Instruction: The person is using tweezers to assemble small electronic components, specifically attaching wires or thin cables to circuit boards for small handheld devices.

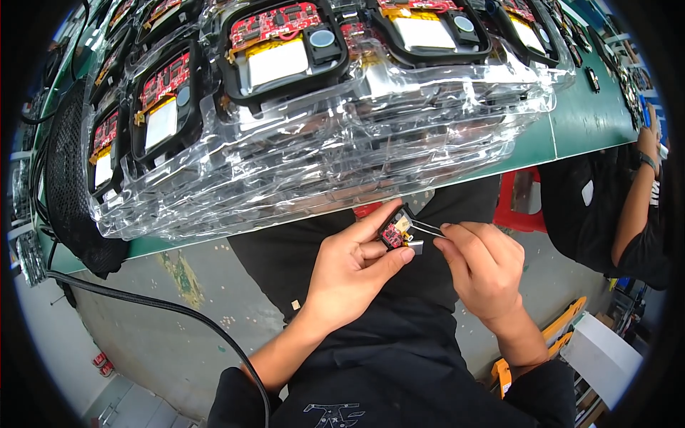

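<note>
Green flat-topped bench [589, 120]: spans the upper part of the view on a slant, its near edge just beyond the hands.
Tall stack of clear, crinkled plastic trays [321, 160]: on the bench, its top layer carrying black-framed housings [285, 54] with red circuit boards and white rectangular blocks.
Black mesh fabric piece [68, 167]: beside the stack's left side.
Bare left hand [353, 274]: above the person's dark-clothed lap — grip pinching a small black-rimmed unit with a red circuit board [393, 234] between thumb and fingers.
Bare right hand [485, 267]: near the left one, grip pinching slim silver metal tweezers [428, 228] between thumb and forefinger.
Small unit: tilted, between the 2 hands.
Tweezers: tips at the unit's tan patch [403, 223] — cannot tell whether they touch.
Silver-grey rectangular block [417, 247]: at the unit's lower end, beside the left thumb tip.
</note>
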A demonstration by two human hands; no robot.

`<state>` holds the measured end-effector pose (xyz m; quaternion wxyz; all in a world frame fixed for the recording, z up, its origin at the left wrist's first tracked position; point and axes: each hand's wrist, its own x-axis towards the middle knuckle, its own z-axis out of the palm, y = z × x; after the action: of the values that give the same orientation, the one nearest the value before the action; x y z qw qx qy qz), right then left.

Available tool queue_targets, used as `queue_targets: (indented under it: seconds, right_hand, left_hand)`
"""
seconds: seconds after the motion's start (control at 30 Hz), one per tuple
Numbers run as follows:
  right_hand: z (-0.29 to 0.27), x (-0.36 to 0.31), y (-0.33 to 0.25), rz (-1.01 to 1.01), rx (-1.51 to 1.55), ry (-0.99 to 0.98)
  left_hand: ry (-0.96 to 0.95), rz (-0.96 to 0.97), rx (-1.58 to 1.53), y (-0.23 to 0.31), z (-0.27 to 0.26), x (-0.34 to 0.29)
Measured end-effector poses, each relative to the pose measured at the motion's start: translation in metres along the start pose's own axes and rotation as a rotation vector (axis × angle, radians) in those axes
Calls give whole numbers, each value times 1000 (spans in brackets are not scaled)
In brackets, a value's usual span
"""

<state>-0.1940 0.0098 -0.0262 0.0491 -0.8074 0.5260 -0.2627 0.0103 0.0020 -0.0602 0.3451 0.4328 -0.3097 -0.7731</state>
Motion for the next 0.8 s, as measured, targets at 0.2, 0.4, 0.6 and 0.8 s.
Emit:
queue_targets:
  seconds: [0.2, 0.4, 0.6, 0.8]
  right_hand:
    - [1, -1, 1, 0, 29, -2]
    - [3, -1, 8, -9, 113, 15]
    - [1, 0, 6, -35, 46, -18]
    - [1, 4, 13, 31, 207, -75]
  left_hand:
    - [-5, -7, -29, 4, 0, 0]
    - [-32, -14, -50, 6, -2, -1]
    - [-51, -19, -20, 1, -4, -1]
    - [-71, -49, -50, 4, -8, -2]
